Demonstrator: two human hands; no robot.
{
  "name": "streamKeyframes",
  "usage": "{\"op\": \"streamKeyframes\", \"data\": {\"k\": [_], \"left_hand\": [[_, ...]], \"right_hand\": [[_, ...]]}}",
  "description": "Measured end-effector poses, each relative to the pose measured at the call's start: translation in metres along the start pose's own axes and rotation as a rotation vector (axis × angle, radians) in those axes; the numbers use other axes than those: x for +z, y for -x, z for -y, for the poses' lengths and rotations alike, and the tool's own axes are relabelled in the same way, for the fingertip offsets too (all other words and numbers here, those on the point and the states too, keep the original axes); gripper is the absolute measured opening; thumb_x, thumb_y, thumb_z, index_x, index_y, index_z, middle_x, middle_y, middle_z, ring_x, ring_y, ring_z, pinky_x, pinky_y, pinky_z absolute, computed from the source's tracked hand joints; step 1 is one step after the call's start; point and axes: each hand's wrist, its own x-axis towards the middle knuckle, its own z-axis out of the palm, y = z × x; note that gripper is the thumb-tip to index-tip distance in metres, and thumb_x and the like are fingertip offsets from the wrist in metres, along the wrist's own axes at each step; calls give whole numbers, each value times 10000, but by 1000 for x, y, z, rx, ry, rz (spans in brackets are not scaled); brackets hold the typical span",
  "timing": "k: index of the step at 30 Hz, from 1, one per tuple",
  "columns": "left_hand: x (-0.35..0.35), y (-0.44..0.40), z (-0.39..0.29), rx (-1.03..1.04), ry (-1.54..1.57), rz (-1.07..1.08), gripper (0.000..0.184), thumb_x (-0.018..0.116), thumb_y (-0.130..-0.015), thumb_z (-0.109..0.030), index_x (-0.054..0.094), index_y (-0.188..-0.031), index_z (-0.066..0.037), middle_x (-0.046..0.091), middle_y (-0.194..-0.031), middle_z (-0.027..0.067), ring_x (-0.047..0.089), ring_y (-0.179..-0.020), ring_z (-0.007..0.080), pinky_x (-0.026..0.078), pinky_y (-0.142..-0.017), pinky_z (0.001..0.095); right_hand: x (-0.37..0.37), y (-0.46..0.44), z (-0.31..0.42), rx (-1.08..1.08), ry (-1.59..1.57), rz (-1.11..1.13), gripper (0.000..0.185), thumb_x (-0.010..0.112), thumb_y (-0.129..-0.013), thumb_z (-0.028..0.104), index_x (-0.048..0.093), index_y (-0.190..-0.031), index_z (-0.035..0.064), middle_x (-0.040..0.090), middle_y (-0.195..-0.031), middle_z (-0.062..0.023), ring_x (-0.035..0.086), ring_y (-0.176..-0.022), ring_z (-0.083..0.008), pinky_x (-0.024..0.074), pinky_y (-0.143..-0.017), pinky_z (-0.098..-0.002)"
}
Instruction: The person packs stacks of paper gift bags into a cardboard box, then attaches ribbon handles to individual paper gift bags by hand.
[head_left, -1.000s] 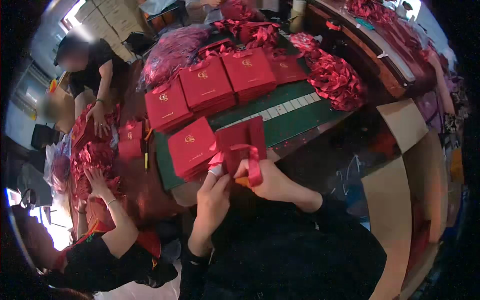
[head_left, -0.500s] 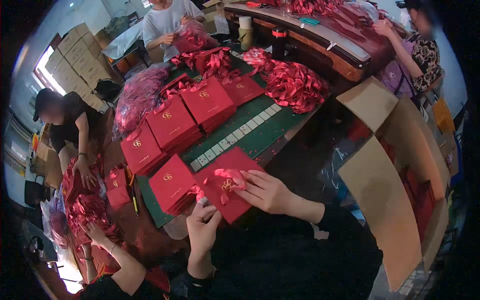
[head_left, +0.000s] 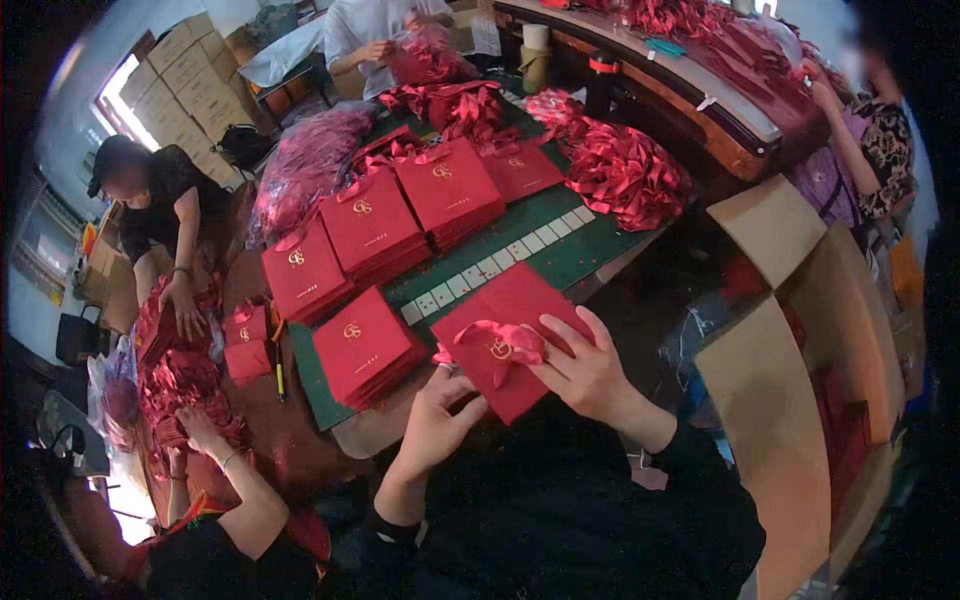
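A flat red gift bag (head_left: 515,295) with a gold logo is held tilted above the near edge of the table. Across its face lies a looped pinkish-red ribbon (head_left: 480,335), partly covering the logo. My left hand (head_left: 437,418) grips the bag's lower left edge, its fingers partly hidden by the bag. A bit of ribbon shows by those fingertips. On the right side, my right hand (head_left: 592,375) pinches the end of the ribbon against the bag, its other fingers spread. Just left of the held bag stands a stack of matching red bags (head_left: 365,345).
More bag stacks (head_left: 370,225) line the green mat (head_left: 318,385), beside a row of white cards (head_left: 500,265). A ribbon heap (head_left: 630,175) lies at the far right. An open carton (head_left: 765,420) stands to my right. Several co-workers handle red material around the tables.
The view has shifted, so the table appears farther right. The held bag is slightly higher, and my right hand's fingers have spread and lifted off the bag's face.
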Motion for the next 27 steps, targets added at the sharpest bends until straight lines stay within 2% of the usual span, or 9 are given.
{"op": "streamKeyframes", "data": {"k": [8,9,12,14,15,16,19,24,27], "left_hand": [[0,8,20,-144,-58,-185,100,652,-761,8,618,-853,31,498,-960,94,556,-910,189,441,-773,273],[1,8,20,-3,1,-223,87,650,-756,19,612,-834,30,491,-932,92,556,-840,174,438,-720,266],[-3,9,20,-110,-72,-222,58,647,-772,9,619,-809,45,524,-890,82,543,-753,133,430,-674,252],[3,5,35,-170,169,-273,57,625,-787,7,626,-826,48,480,-773,26,446,-633,98,388,-605,259],[-2,2,42,-221,305,-196,73,638,-805,-16,642,-843,46,581,-936,85,562,-820,145,443,-718,283],[-4,5,46,-214,301,-194,73,638,-805,-16,642,-843,46,581,-936,85,562,-820,145,443,-718,283],[-10,8,44,11,279,-384,79,633,-830,-38,641,-880,23,430,-1350,198,368,-1294,284,364,-991,381],[-12,8,42,49,332,-426,36,601,-810,34,626,-834,25,471,-1274,148,479,-1157,240,372,-979,349],[-3,-5,37,72,308,-419,66,576,-850,5,627,-885,27,470,-1263,126,499,-1109,219,410,-933,328]], "right_hand": [[13,-17,2,-83,18,-27,211,514,-844,197,647,-986,117,633,-1057,-95,537,-1106,-292,279,-1048,-500],[16,-18,2,-92,23,-34,225,507,-847,196,644,-1005,114,632,-1062,-94,539,-1099,-289,284,-1045,-498],[20,-21,-1,-111,46,-48,256,494,-851,195,635,-1045,104,626,-1077,-95,541,-1086,-279,293,-1039,-495],[20,-22,-5,-123,64,-53,274,489,-851,194,629,-1065,97,621,-1087,-96,542,-1078,-272,298,-1035,-493],[19,-22,-9,-88,113,-49,284,496,-840,189,625,-1072,88,616,-1097,-96,542,-1073,-267,302,-1033,-491],[17,-23,-14,-54,163,-45,295,503,-830,184,622,-1078,79,610,-1108,-96,541,-1067,-263,305,-1032,-489],[3,-16,-44,98,182,-54,300,541,-776,117,628,-1058,66,601,-1132,-90,545,-1048,-255,302,-1030,-495],[-19,-7,-73,320,-84,-194,306,604,-692,-8,629,-989,62,649,-933,-83,609,-894,-281,497,-726,-389],[-17,5,-81,441,-258,-78,237,612,-719,-9,599,-948,50,638,-899,-112,609,-840,-326,493,-709,-397]]}}
